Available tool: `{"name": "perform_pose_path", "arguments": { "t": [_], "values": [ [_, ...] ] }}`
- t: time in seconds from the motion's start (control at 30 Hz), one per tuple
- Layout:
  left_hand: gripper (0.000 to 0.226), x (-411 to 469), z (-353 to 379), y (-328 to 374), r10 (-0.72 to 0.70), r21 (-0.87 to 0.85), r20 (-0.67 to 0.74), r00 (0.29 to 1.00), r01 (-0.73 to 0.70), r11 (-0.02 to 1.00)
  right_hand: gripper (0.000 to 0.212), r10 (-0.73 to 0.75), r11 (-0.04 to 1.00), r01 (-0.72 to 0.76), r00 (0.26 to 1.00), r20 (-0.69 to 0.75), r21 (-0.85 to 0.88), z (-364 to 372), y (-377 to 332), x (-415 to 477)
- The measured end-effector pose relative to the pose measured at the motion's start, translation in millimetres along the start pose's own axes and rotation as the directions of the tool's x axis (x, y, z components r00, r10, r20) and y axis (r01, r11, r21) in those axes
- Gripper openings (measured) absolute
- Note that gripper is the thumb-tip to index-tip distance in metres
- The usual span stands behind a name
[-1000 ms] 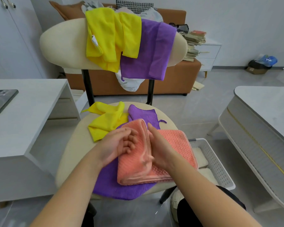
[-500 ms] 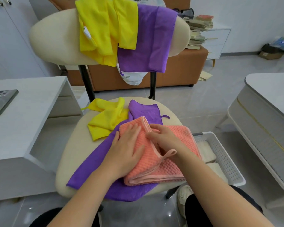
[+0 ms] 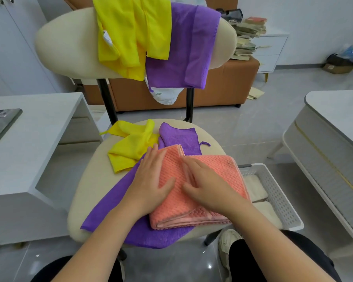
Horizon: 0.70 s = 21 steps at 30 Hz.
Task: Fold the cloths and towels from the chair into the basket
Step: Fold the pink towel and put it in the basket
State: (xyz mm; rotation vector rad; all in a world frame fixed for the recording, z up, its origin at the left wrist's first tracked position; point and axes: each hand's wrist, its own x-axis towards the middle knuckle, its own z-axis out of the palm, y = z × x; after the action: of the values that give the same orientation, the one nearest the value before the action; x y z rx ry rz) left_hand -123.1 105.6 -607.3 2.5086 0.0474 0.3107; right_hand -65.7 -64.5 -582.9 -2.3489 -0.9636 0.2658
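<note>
A folded salmon-pink waffle towel [image 3: 220, 171] lies on a purple cloth [image 3: 118, 202] spread over the cream chair seat [image 3: 90, 192]. My left hand [image 3: 151, 180] lies flat on the towel's left half, fingers straight. My right hand [image 3: 204, 180] presses flat on its middle, fingers pointing up-left. A crumpled yellow cloth [image 3: 130, 145] sits at the seat's back left. More yellow cloths [image 3: 130, 33] and a purple cloth [image 3: 183, 47] hang over the chair back. A white perforated basket [image 3: 279, 198] stands on the floor right of the chair, with cream folded towels [image 3: 255, 188] inside.
A white desk [image 3: 39, 139] at the left carries a phone [image 3: 2, 123]. A grey-topped table [image 3: 330, 143] stands at the right. An orange sofa [image 3: 222, 88] and a drawer unit with stacked books [image 3: 247, 35] are behind the chair. My shoe [image 3: 228, 241] rests by the basket.
The towel's flap has been folded over and laid down. Both hands went from gripping its edge to lying flat on it, and the camera view has shifted closer and lower.
</note>
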Motion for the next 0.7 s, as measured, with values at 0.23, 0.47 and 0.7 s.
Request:
{"name": "perform_pose_path", "arguments": {
  "t": [0.23,0.47,0.7],
  "values": [
    [0.067,6,0,7,-0.073,-0.148,-0.106,0.992,0.056,0.987,0.054,0.337,0.655,-0.341,0.93,0.143,0.674,-7,-11,0],
    [0.08,3,2,7,-0.031,0.031,0.068,0.997,0.029,0.999,0.051,0.364,0.733,-0.403,0.913,0.184,0.549,-3,-11,-1],
    [0.087,4,19,9,-0.131,0.36,0.152,0.98,0.068,0.931,0.052,0.052,0.985,-0.02,0.981,-0.187,0.171,-2,-13,-2]
  ]
}}
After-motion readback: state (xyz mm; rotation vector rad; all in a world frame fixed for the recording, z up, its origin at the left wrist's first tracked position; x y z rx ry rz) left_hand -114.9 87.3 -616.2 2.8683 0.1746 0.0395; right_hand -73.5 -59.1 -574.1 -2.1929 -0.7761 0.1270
